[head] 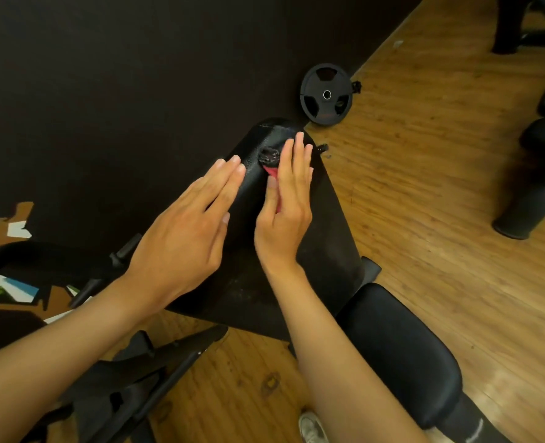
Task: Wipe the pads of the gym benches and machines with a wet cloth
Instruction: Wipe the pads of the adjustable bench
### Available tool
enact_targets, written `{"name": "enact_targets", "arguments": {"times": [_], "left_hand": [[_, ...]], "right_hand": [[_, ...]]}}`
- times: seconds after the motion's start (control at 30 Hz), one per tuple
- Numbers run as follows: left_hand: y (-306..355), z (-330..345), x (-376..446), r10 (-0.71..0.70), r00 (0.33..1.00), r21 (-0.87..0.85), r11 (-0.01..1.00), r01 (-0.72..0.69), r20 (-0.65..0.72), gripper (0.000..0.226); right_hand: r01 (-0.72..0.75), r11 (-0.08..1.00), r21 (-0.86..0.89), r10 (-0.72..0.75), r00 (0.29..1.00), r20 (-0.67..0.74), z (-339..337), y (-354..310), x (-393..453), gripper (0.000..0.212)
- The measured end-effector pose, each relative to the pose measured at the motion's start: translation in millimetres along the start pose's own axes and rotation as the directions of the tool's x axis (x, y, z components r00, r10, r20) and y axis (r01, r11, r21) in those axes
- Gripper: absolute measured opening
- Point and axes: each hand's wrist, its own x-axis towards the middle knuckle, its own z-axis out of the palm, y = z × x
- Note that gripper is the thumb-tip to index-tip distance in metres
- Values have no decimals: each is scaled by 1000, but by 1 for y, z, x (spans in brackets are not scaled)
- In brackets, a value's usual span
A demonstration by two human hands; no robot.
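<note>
A black back pad [327,225] of a gym bench slopes away from me toward the dark wall, with a torn spot near its top. My right hand [285,199] lies flat on the pad with straight fingers and presses a pink cloth [272,172] that shows only as a small strip under the palm. My left hand [188,228] rests flat with straight fingers on the pad's left edge and holds nothing. The black seat pad [402,353] sits lower right, beside my right forearm.
A black weight plate [326,94] leans against the dark wall [137,91] beyond the pad. Black machine frames and handles [143,372] stand at lower left. More black pads and rollers [540,174] stand at right on the wooden floor [424,187]. A shoe [311,428] shows at the bottom.
</note>
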Motion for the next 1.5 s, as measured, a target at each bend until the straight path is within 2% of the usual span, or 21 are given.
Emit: {"name": "enact_targets", "arguments": {"times": [0.07,0.17,0.2,0.27,0.37,0.47,0.53,0.6,0.67,0.73,0.8,0.9,0.97,1.03,1.07,1.13,1.2,1.3,1.37,1.43,1.5], "left_hand": [[0,1,0,8,1000,4,1000,-8,1,64],[-1,0,-1,-3,1000,9,1000,3,1,65],[-1,1,-1,1,1000,12,1000,-1,-1,65],[-1,1,0,9,1000,16,1000,-9,-6,64],[0,2,-1,13,1000,11,1000,-13,-8,64],[0,2,0,23,1000,12,1000,-23,-13,63],[0,2,0,20,1000,15,1000,-19,-16,64],[-1,2,0,18,1000,33,999,-18,-23,65],[0,3,0,26,1000,38,999,-25,-17,64],[-1,2,0,29,999,36,999,-28,-19,64],[0,2,-1,29,999,32,999,-29,-15,64],[0,2,0,31,999,37,999,-30,-25,64],[0,2,-1,30,999,42,999,-28,-24,65],[-1,3,0,29,999,45,999,-27,-33,64],[-1,3,0,30,999,44,999,-29,-29,64],[-1,3,0,36,999,49,998,-35,-29,64],[-2,4,0,44,998,54,998,-42,-40,63],[-1,4,-1,40,998,54,998,-37,-47,62],[-3,5,-1,44,998,56,998,-41,-46,63],[-4,5,0,53,997,51,997,-51,-49,63],[-4,6,0,48,997,58,997,-45,-58,63]], "right_hand": [[-21,998,-57,21,1000,-1,-12,35,-5,50],[-458,887,59,461,873,-160,-28,59,-17,46],[-511,855,88,518,834,-190,-26,53,-18,45],[-448,890,82,455,870,-188,-14,27,-14,45],[-124,989,86,128,991,-44,3,-15,-8,45],[39,999,-13,-38,998,50,-6,11,-13,49],[-211,977,-41,207,976,-74,-22,49,-30,50],[-536,842,70,538,820,-194,-33,67,-42,48],[-615,779,124,626,748,-221,-30,53,-43,46],[-468,877,111,480,862,-160,-16,20,-36,46],[-190,976,105,195,980,-40,-4,-8,-33,47],[25,1000,3,-25,997,68,-7,6,-31,49],[-193,981,-27,191,980,-65,-18,41,-30,51],[-478,875,76,483,850,-210,-26,57,-23,47],[-518,849,101,527,817,-234,-24,51,-21,46],[-407,910,84,415,896,-156,-14,21,-20,46],[-128,989,70,127,992,16,-7,-13,-27,46],[118,993,2,-115,970,212,-15,-11,-30,49],[20,998,-67,-11,992,123,-21,17,-11,52],[-233,972,-5,233,972,-30,-25,28,8,51],[-311,949,45,313,949,-43,-16,5,4,49]]}}
